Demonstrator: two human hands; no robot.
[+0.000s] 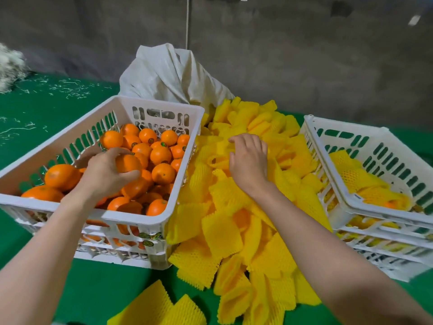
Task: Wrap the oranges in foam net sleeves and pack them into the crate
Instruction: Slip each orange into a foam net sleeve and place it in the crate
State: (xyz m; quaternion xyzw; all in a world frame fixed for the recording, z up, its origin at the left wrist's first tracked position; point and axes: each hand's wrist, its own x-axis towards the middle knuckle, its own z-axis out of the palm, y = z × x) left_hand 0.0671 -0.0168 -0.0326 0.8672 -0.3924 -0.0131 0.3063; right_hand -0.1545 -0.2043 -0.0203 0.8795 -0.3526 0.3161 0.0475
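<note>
Right crate (365, 146) cut off by frame edge; its wrapped contents indistinct. Pale heap (10, 66) at left edge blurred, unidentifiable.

Green-covered table (46, 118) bearing a white crate of oranges (150, 225), a heap of yellow foam net sleeves (222, 233), stacked white crates (375, 233), a white sack (168, 73), and scattered pale shreds (70, 87), possibly foam.

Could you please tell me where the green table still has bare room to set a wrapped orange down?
Bare green table lies left of and behind the orange crate. The middle is crowded with foam sleeves, hemmed by the right crate.
</note>
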